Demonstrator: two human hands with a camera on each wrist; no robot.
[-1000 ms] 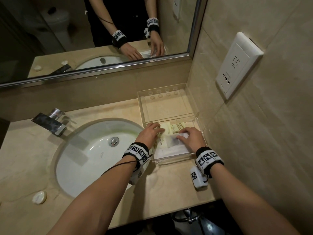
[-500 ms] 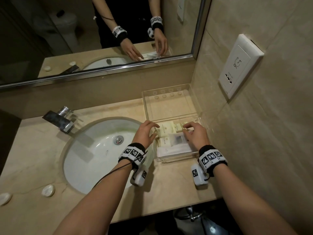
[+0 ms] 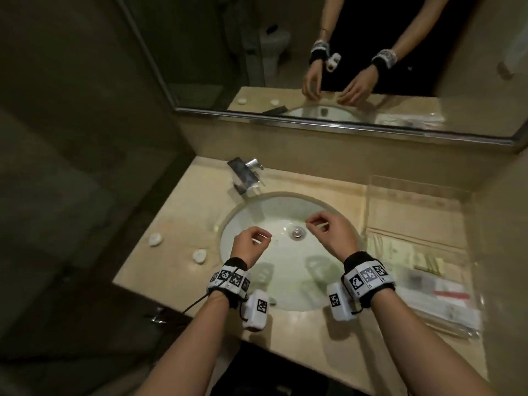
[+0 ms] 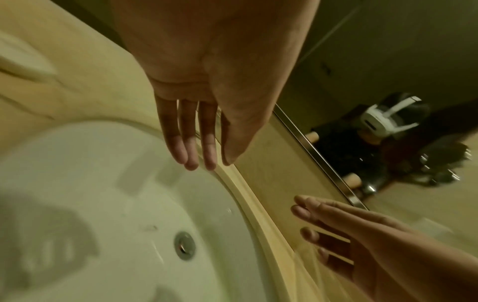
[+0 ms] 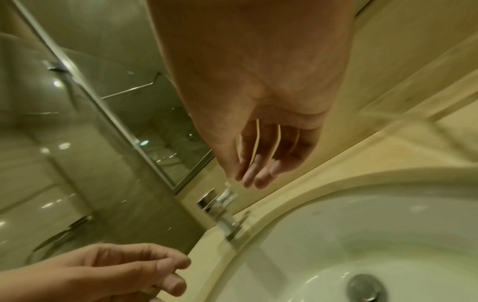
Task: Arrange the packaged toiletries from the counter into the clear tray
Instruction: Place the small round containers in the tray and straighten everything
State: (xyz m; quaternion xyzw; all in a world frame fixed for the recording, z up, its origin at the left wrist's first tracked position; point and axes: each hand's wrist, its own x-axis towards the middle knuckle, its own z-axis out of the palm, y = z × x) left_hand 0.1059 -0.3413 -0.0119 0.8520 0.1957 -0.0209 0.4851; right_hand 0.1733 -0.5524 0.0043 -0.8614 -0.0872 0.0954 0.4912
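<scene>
Both hands hover over the basin [image 3: 274,252], which is sunk into the middle of the beige counter [image 3: 183,218]. The left hand [image 3: 249,244] is held above the basin's left part, its fingers [image 4: 188,143] loosely bent and lying side by side, holding nothing. The right hand [image 3: 333,235] is held above the basin's right part, near the drain [image 3: 297,232]; its fingers [image 5: 258,169] are loosely curled and close together, with no object between them. The two hands are apart from each other. The clear tray [image 3: 414,190] stands at the right end of the counter, against the back wall and the side wall. The packaged toiletries [image 3: 411,267] lie flat inside the near half of the tray: pale yellow packets toward the middle and clear wrappers with white contents at the near end; blur prevents reading their labels. The far half of the tray shows only its bare floor. The faucet [image 3: 245,175] stands at the back edge of the counter behind the basin. Two small white round items [image 3: 177,247] rest near the left edge of the counter, well apart from the tray. The mirror [image 3: 314,67] above the back wall reflects both hands and the counter.
</scene>
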